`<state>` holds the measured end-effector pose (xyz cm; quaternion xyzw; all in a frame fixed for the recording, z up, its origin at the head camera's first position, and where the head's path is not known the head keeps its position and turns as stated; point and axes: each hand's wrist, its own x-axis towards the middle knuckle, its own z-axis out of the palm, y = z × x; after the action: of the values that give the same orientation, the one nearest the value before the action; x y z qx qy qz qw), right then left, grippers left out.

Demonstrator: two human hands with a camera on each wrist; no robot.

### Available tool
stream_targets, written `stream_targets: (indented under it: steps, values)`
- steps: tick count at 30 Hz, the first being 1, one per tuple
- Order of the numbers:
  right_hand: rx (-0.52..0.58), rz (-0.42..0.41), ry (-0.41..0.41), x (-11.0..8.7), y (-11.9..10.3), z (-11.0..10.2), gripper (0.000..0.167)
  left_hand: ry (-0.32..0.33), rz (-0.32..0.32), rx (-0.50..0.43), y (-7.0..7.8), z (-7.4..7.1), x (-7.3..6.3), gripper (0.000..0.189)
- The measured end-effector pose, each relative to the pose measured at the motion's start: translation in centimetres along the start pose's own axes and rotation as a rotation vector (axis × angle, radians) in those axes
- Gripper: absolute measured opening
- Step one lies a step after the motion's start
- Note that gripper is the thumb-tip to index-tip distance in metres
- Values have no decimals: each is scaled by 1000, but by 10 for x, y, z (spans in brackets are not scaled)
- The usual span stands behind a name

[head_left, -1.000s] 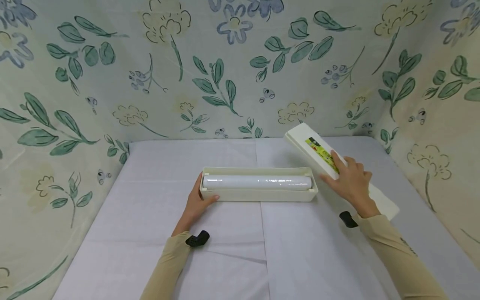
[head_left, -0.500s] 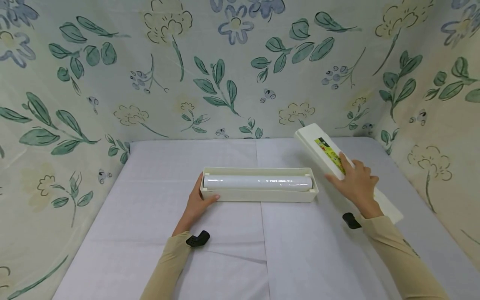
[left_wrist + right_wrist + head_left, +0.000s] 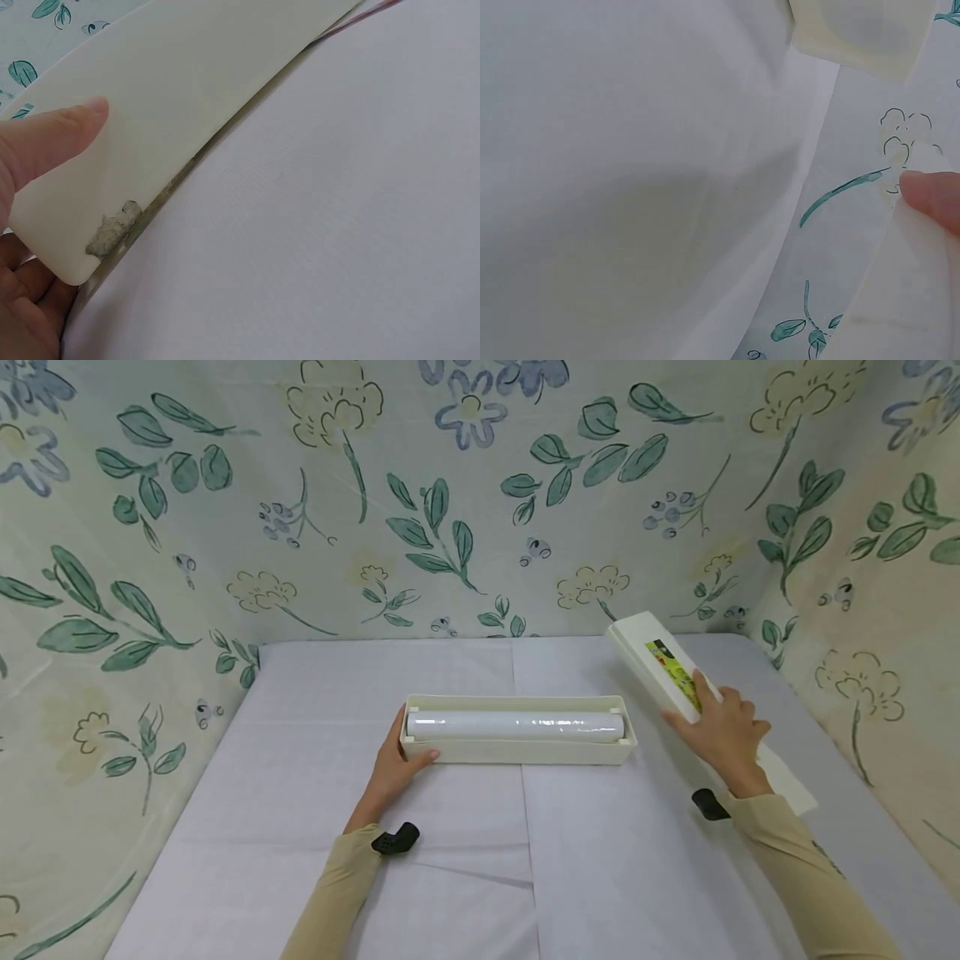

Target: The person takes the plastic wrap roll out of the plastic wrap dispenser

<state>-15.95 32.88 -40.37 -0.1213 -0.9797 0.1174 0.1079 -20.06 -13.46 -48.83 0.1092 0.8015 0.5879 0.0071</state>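
Observation:
An uncovered white cling film box lies lengthwise on the cloth, with a shiny wrapped roll inside. My left hand grips its left end, thumb on the front wall. In the left wrist view that thumb lies across the box wall, fingers round the corner. To the right, my right hand holds the long white lid, tilted and apart from the box. A yellow-green label shows on the lid. In the right wrist view, the thumb presses the lid's edge.
A white cloth covers the table. Floral fabric rises behind it and along both sides. Near the box's lower edge is a rough grey patch. Black wrist cameras sit on both sleeves.
My right hand has carried the lid farther right and slightly down, away from the box. The left hand and the box have stayed in place.

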Motion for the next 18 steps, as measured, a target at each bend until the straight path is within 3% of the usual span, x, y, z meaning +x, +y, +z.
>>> stream_targets:
  steps: [5,12,16,18]
  values:
    - [5,20,-9,0,5,2,86,1,26,-11,-1,0,0,96]
    - [11,46,-33,2,12,6,88,-36,-29,-34,32,-4,-10,94]
    - [11,63,-50,4,17,9,89,-29,-19,-18,32,-3,-10,93]
    - [13,74,-59,5,20,9,90,-22,-19,-23,25,-2,-8,94]
